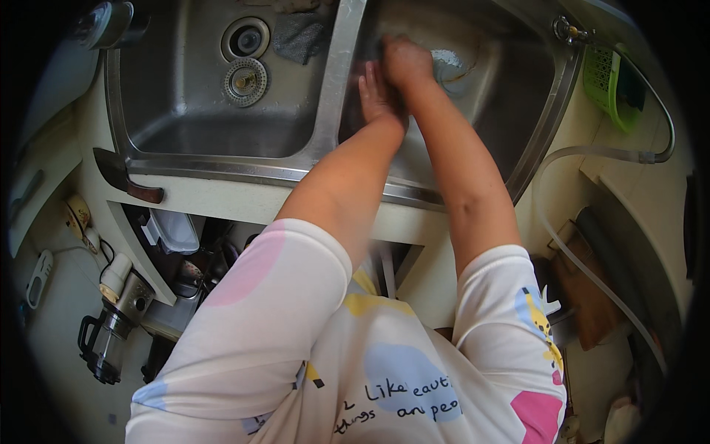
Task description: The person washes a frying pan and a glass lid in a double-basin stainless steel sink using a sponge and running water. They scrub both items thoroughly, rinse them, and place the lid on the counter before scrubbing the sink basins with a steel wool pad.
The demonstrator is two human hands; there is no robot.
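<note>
Both my hands are inside the right basin of a stainless steel double sink (pixel 327 105). My left hand (pixel 379 99) has its fingers stretched out towards the basin's left wall. Right beside it, my right hand (pixel 407 60) is curled and slightly blurred, and its fingertips are partly hidden. I cannot tell whether either hand holds something. Just right of the right hand, a shiny wet patch (pixel 446 58) lies on the basin floor. In the left basin are an open drain (pixel 246 40), a perforated metal strainer (pixel 246 82) and a grey mesh cloth (pixel 298 36).
A cleaver (pixel 113 169) with a wooden handle lies on the counter at the sink's lower left corner. A faucet (pixel 571 29) with a hose (pixel 588 151) stands at the right. Beyond it is a green plastic basket (pixel 602 80). A blender (pixel 111 338) stands at the lower left.
</note>
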